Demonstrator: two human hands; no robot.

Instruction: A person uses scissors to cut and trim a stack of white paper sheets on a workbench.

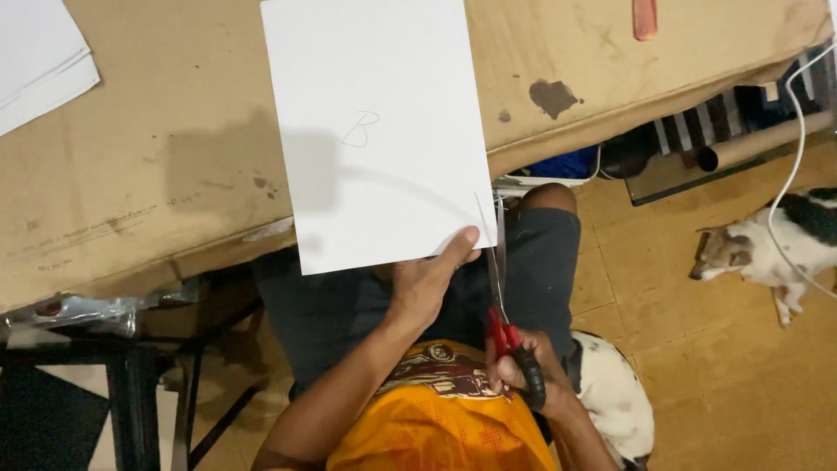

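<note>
Cardboard-covered table (174,174): one white sheet (375,131), left hand (427,283) fingers clamped on its near edge; right hand (523,366) fingers closed on one pair of scissors (501,296) beside the sheet; two dogs (767,244) on the floor.

A cardboard-covered table (174,174) carries white paper sheets (35,61) and a red strip (645,17).

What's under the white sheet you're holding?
The sheet lies over the brown table; its near edge overhangs the lap, pinched by the left hand. Anything beneath it on the table is covered.
</note>
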